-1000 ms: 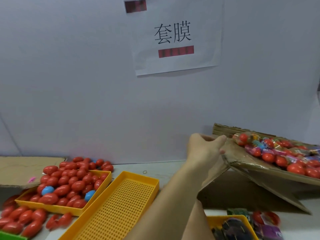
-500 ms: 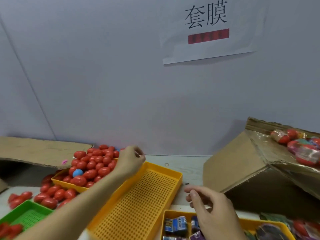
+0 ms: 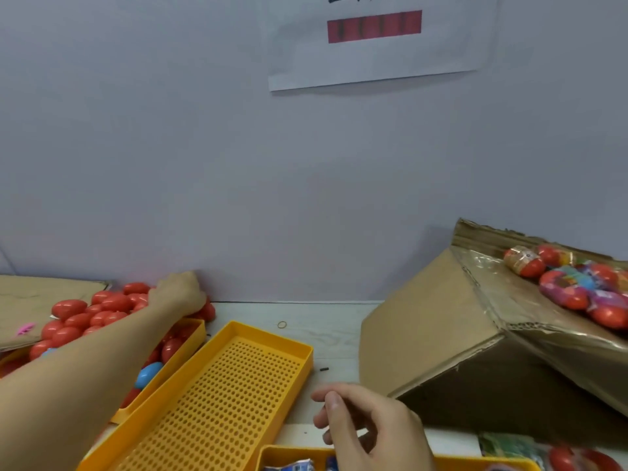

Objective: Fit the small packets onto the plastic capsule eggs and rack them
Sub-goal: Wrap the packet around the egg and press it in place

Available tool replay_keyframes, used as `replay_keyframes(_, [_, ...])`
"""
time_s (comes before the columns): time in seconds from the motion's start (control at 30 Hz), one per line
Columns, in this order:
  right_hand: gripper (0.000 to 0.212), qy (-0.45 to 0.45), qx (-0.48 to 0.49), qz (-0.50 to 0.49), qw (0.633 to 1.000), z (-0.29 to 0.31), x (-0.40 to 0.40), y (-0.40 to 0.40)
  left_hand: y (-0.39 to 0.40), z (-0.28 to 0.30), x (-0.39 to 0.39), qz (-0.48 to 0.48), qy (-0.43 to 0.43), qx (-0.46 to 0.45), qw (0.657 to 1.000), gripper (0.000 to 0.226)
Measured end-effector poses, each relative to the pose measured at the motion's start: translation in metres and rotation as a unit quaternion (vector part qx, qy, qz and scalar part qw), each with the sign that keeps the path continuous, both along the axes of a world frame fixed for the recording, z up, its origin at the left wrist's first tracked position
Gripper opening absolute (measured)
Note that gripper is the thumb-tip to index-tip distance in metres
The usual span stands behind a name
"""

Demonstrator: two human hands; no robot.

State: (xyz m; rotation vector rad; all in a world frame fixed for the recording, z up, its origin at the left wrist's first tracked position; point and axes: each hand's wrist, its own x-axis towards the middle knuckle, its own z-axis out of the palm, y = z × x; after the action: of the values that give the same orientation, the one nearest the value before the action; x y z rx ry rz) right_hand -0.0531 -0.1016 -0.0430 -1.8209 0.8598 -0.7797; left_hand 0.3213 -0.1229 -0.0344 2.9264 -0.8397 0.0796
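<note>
At the left of the frame the left hand [image 3: 178, 290] reaches over the heap of red capsule eggs [image 3: 102, 309] that overflows a yellow tray [image 3: 190, 338]; its fingers are down among the eggs at the far edge of the pile and hidden by the back of the hand, so whether they have closed on one cannot be told. The right hand [image 3: 368, 426] hovers at the lower centre with fingers loosely curled and nothing visibly held, just above a yellow bin [image 3: 272, 453] at the bottom edge where the small packets [image 3: 292, 465] lie. An empty perforated yellow rack [image 3: 217, 399] sits between the two hands, and finished wrapped eggs [image 3: 577, 287] rest on a tilted cardboard box [image 3: 424, 345] at the right. This looks like the pick-up step: one egg and one packet being fetched. Next, the left hand likely needs to lift a single egg clear of the pile while the right pinches one packet, and the two must meet over the rack.
</note>
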Motion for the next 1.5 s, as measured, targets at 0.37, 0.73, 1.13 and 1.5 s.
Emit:
replay_keyframes(0.37, [0.028, -0.024, 0.017, -0.021, 0.999, 0.005, -0.001, 0.001, 0.004, -0.002, 0.003, 0.005, -0.043, 0.036, 0.998, 0.023])
replay_keyframes(0.73, [0.032, -0.089, 0.004, -0.067, 0.994, 0.003, -0.005, -0.004, 0.014, 0.037, -0.024, -0.084, -0.023, -0.016, 0.996, 0.034])
replay_keyframes(1.13, [0.024, -0.110, 0.005, -0.014, 0.994, 0.010, -0.020, 0.000, 0.066, 0.095, -0.190, -0.167, 0.170, -0.379, 0.894, 0.033])
replay_keyframes(1.5, [0.024, -0.078, -0.024, 0.007, 0.997, 0.015, -0.032, 0.001, 0.113, 0.032, -0.306, -0.168, 0.398, -0.530, 0.729, 0.029])
